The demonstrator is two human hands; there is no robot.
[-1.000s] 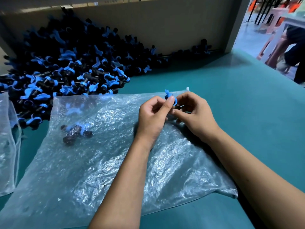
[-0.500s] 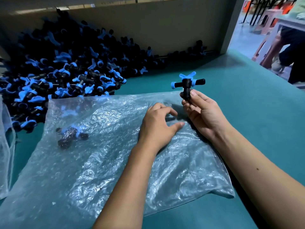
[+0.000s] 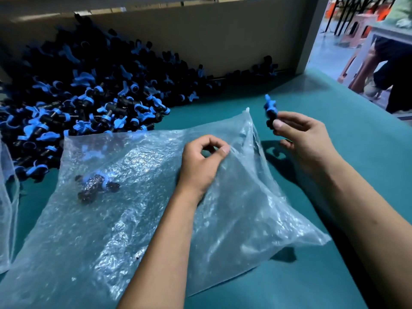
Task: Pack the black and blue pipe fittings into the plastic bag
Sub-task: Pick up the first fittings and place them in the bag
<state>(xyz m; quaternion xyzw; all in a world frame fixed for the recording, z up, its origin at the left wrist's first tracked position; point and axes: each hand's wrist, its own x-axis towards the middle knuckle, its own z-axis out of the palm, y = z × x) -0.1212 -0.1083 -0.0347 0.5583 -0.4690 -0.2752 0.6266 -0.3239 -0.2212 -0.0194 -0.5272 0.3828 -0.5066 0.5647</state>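
One black and blue pipe fitting [image 3: 270, 112] was pinched in the fingertips of the right hand [image 3: 305, 139], held in the air just past the raised corner of the plastic bag [image 3: 138, 219], its blue wing pointing up and its black body partly hidden behind the thumb. The left hand [image 3: 200, 166], just beside and below the right, had thumb and forefinger closed on the top layer of the bag, lifting the film into a peak beside the fitting (whether both layers or only the upper one were caught, the frame did not show). The two hands were near one another but not touching. Another fitting [image 3: 95, 186] lay already inside the bag, well to the left of the left hand. Beyond both hands, up and to the left, the large heap of fittings [image 3: 89, 97] sat against a cardboard wall [image 3: 223, 41] on the green table [image 3: 334, 108]. A second bag edge [image 3: 7, 197] showed far left.

The task looked barely begun. The likely trouble was at the mouth: if the left pinch held both layers together, the opening would stay closed and the fitting would slide off the slick film onto the table; the wing could also snag the thin plastic
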